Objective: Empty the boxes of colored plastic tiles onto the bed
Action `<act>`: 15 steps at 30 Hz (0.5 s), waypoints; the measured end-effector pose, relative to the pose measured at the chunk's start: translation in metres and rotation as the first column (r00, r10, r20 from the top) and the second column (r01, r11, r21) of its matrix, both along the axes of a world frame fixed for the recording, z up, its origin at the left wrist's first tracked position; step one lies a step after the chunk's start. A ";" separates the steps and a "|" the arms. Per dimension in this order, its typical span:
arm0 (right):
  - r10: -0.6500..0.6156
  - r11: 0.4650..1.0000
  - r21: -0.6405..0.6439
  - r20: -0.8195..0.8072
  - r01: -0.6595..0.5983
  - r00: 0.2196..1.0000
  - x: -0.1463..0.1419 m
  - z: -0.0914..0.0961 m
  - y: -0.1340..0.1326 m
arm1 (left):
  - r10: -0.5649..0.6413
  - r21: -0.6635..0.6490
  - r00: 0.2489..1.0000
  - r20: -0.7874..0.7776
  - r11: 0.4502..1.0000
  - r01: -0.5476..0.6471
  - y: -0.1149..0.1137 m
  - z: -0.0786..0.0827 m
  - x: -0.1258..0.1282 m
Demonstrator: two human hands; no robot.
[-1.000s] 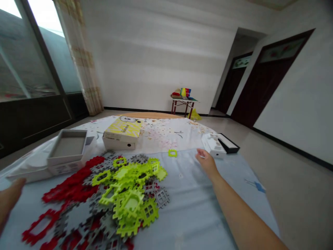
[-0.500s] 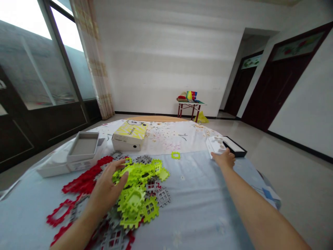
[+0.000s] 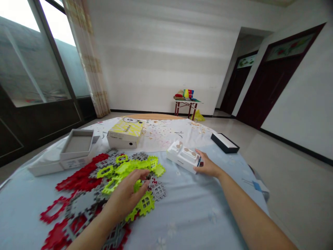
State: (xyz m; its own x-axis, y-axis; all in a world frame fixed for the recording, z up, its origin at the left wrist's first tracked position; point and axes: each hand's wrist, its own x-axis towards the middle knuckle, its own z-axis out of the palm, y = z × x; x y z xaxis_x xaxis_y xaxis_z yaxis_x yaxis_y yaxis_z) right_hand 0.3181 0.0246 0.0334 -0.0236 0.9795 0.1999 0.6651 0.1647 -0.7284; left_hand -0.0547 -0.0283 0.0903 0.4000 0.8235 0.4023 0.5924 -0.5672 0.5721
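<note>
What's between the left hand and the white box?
In the head view, lime pieces lie beside the left hand, then blue cloth reaches to the white box.

Both forearms are bare. The left forearm [image 3: 96, 225] slants inward from below, its hand [image 3: 131, 192] half open, thumb apart from the fingers [image 3: 142, 172]. The right forearm [image 3: 249, 205] reaches forward and inward, its hand [image 3: 208, 165] in a grip, fingertips too small to read surely.
</note>
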 end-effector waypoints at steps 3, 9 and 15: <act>-0.012 1.000 0.010 0.074 0.011 0.997 -0.005 0.007 -0.002 | -0.020 -0.012 1.000 -0.022 1.000 0.020 -0.002 -0.001 0.002; -0.047 0.994 0.100 0.078 0.039 0.996 -0.020 0.022 -0.008 | -0.042 -0.013 0.999 -0.001 0.999 0.042 -0.007 0.004 0.007; 0.195 0.977 0.099 -0.046 -0.190 0.980 -0.039 0.066 -0.040 | 0.065 -0.122 0.985 0.159 0.992 -0.046 -0.001 0.004 0.003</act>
State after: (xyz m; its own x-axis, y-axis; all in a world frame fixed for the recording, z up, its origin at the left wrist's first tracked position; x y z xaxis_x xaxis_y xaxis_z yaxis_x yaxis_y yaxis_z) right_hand 0.2787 -0.0156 0.0997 -0.1961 0.9347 0.2965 0.5740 0.3546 -0.7381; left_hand -0.0517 -0.0292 0.0946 0.2900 0.8877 0.3577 0.5146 -0.4597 0.7238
